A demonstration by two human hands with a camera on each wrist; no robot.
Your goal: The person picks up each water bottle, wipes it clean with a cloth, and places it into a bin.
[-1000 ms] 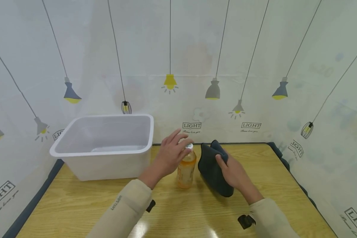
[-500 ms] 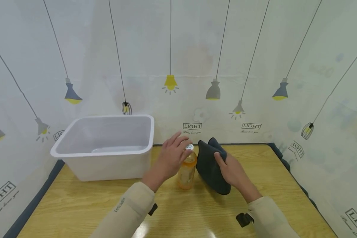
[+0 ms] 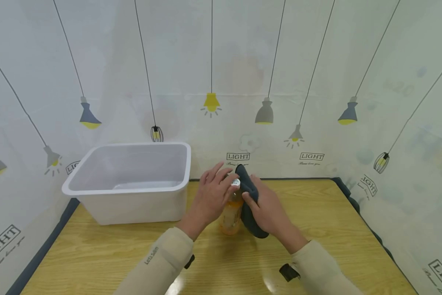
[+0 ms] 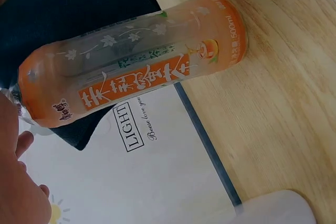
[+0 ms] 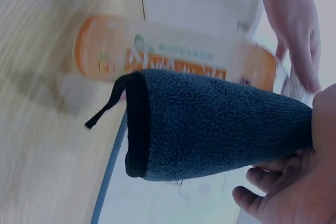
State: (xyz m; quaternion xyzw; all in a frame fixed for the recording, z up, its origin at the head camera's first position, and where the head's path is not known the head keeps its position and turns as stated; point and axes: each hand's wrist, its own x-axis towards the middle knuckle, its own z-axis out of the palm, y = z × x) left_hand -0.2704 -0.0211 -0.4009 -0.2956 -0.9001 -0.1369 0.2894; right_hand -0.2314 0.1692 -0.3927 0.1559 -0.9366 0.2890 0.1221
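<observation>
An orange-labelled plastic drink bottle (image 3: 230, 217) with a white cap stands upright on the wooden table. My left hand (image 3: 212, 194) grips it at the cap and neck; the left wrist view shows the bottle's full label (image 4: 139, 80). In my right hand (image 3: 266, 207) is a folded dark blue-grey cloth (image 3: 251, 205), held against or right beside the bottle's right side. Seen from the right wrist, the cloth (image 5: 226, 124) has a fuzzy surface, black edging and a small loop or tag, and it covers part of the bottle (image 5: 178, 48).
To the left of the bottle stands a large white plastic tub (image 3: 139, 205), with only its bare inside visible. The wooden table (image 3: 316, 229) ends at a light wall covering (image 3: 243, 82) printed with hanging lamps, behind and at both sides.
My right hand has moved left with the cloth, from a little apart to right up at the bottle, and the cloth has turned edge-on. My left hand stays on the bottle's top.
</observation>
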